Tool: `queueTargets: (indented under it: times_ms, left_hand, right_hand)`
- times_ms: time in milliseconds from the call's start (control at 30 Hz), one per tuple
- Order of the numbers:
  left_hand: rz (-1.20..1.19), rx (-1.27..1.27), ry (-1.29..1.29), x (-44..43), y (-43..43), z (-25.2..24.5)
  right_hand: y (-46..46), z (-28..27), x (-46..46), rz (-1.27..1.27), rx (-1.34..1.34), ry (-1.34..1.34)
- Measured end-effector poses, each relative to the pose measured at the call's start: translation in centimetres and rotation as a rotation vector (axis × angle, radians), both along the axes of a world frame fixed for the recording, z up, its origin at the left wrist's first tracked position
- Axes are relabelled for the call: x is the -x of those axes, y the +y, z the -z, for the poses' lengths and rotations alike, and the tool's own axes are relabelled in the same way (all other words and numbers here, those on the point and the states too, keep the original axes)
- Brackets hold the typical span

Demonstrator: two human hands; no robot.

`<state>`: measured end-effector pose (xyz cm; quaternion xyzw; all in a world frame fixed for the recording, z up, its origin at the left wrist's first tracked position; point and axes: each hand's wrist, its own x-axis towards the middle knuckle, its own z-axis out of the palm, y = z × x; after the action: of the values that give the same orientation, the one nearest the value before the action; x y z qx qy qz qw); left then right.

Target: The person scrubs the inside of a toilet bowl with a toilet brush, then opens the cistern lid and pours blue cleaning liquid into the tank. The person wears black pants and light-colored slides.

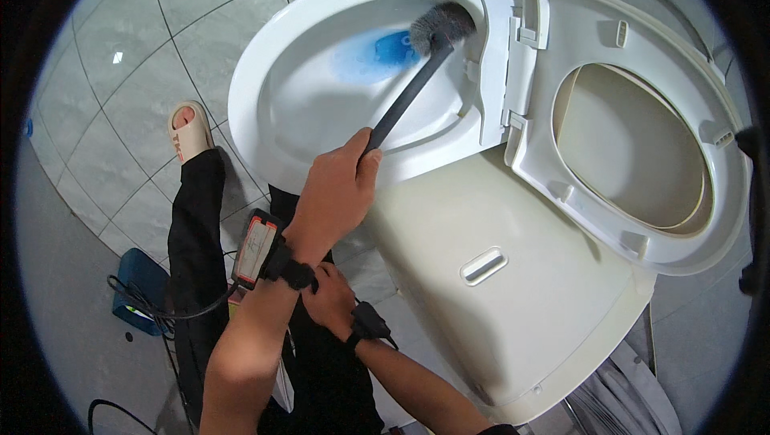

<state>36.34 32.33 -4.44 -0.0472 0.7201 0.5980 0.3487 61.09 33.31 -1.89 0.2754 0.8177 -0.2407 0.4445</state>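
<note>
My left hand point(340, 188) grips the dark handle of a toilet brush point(402, 104), back of the hand up and thumb along the near side. The brush's grey bristle head point(444, 27) is inside the white toilet bowl point(289, 98), by the rear inner wall. Beside the bristles lies blue liquid point(391, 50) at the bottom of the bowl. Below my left wrist, my right hand point(329, 299) rests on my black-trousered leg, its fingers partly hidden. Both wrists wear black straps; a boxed device point(255, 248) with a label sits at the left one.
The toilet seat point(541, 152) is raised, leaning right. A cream plastic box point(433, 218) with an oval slot stands beside the toilet. At left, a dark blue container point(141, 266) sits near black cables point(135, 296). My sandalled foot point(191, 134) is on grey tiles point(120, 128).
</note>
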Motion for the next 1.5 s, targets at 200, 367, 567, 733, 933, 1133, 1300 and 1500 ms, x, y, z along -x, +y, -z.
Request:
queueTargets:
  times_ms: [200, 367, 567, 733, 933, 1133, 1300, 1500]
  left_hand:
    - [-0.145, 0.083, -0.132, -2.6, -1.5, -2.5]
    - [-0.312, 0.069, -0.256, -4.8, -3.0, -4.3]
    - [-0.550, -0.028, -0.485, -8.4, -4.3, -7.9]
    - [-0.641, -0.051, -0.576, -9.6, -4.9, -11.0]
    - [-0.803, -0.072, -0.760, -9.0, -4.7, -14.0]
    - [-0.761, -0.155, -0.938, -8.7, -4.9, -15.7]
    - [-0.654, -0.128, -1.026, -7.2, -4.5, -14.0]
    - [0.019, 0.149, -0.822, -2.3, -7.8, -9.0]
  right_hand:
    - [0.7, 0.2, -0.4, 0.077, 0.042, 0.004]
    - [1.0, 0.2, -0.9, 0.079, 0.058, -0.044]
    - [1.0, 1.0, -2.5, -0.005, 0.023, 0.034]
    - [0.3, 1.2, -3.0, -0.054, -0.008, 0.176]
    - [0.2, 0.2, -1.4, 0.062, -0.086, 0.137]
    - [0.5, -0.1, -0.7, 0.108, -0.072, 0.022]
    - [0.6, 0.0, -0.8, 0.138, -0.036, 0.008]
    - [0.7, 0.1, -0.7, 0.157, -0.013, -0.054]
